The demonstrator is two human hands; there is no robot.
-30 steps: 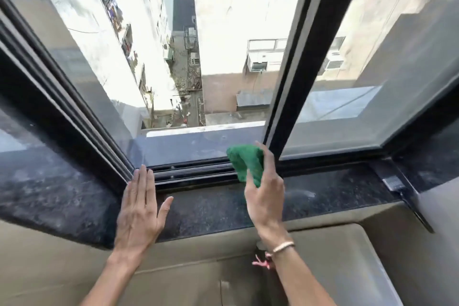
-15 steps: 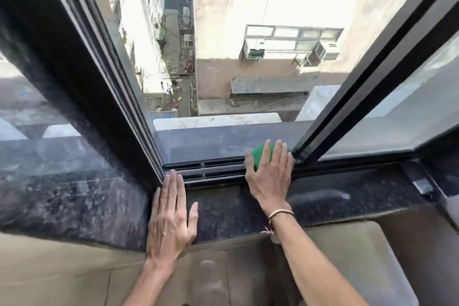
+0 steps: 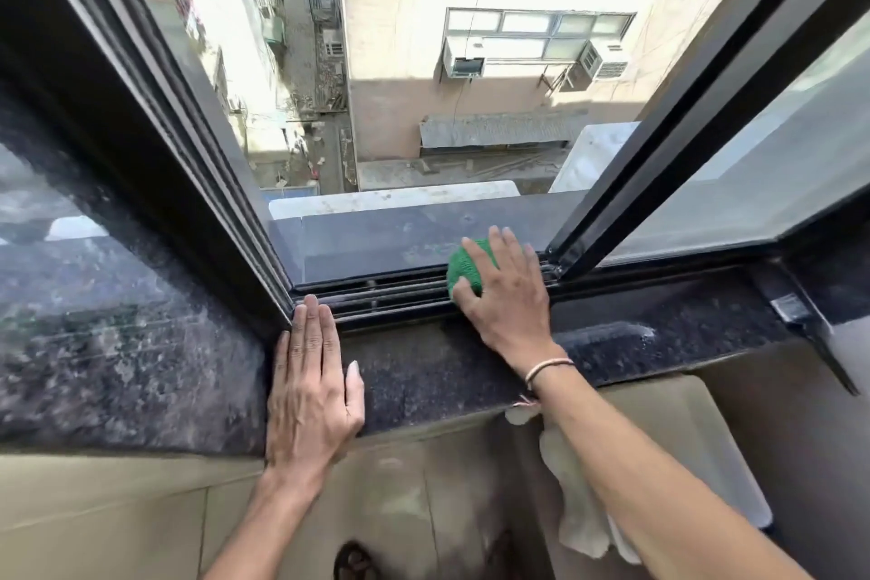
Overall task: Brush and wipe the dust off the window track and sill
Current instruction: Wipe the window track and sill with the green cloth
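Note:
The dark window track point(image 3: 395, 294) runs across the middle, with ridged rails and dust in its grooves. In front of it lies the speckled black stone sill point(image 3: 433, 372). My right hand point(image 3: 506, 297) presses a green scrub pad point(image 3: 463, 271) down onto the track, near the bottom corner of the sliding sash point(image 3: 659, 141). Most of the pad is hidden under my fingers. My left hand point(image 3: 313, 386) lies flat on the sill, palm down, fingertips touching the track's left end.
The window stands open onto a deep drop to an alley. An outer stone ledge point(image 3: 423, 231) lies past the track. A pale cloth point(image 3: 579, 509) hangs below my right forearm. A dusty light patch point(image 3: 612, 334) marks the sill at right.
My right hand has gone from holding the pad raised over the track to pressing it flat on the rails. The view has moved closer and lower. My left hand stays flat on the sill.

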